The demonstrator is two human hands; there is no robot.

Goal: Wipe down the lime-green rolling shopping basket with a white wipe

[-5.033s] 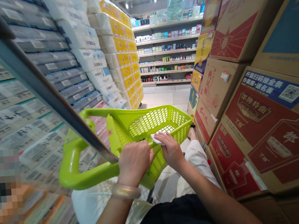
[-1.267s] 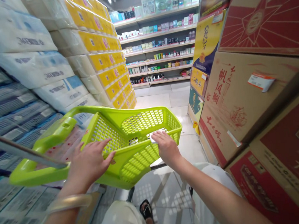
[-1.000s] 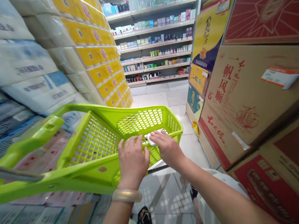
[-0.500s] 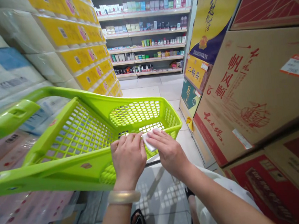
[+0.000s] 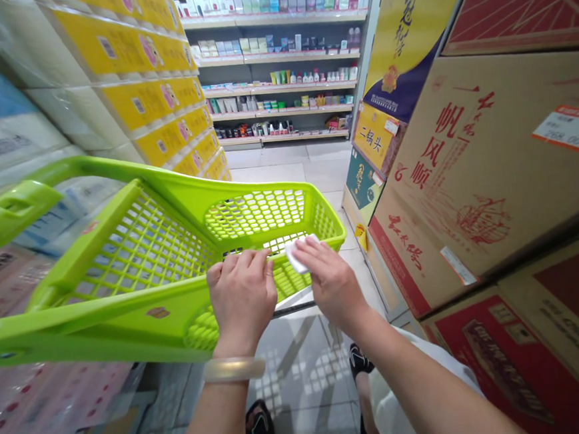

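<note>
A bright green plastic shopping cart [image 5: 121, 314] with lattice sides stands across the aisle in front of me, its basket showing nothing inside. My left hand [image 5: 242, 294] is closed over the near rim of the cart, fingers curled inward, with a pale gold bangle on the wrist. Just right of it, my right hand [image 5: 333, 277] presses a folded white cloth or tissue [image 5: 296, 256] against the same rim, farther toward the cart's front corner. The fingers lie over the white piece and partly hide it.
Yellow-wrapped paper packs [image 5: 145, 104] rise in a stack on the left, above pink packs [image 5: 53, 396]. Cardboard cartons [image 5: 488, 134] are piled close on the right. Shelves of small boxes and bottles [image 5: 277, 57] stand at the aisle's end, beyond the tiled floor [image 5: 286, 172].
My right hand has slid the white cloth or tissue along the rim toward the cart's front, away from my left hand. The left hand keeps its hold on the rim.
</note>
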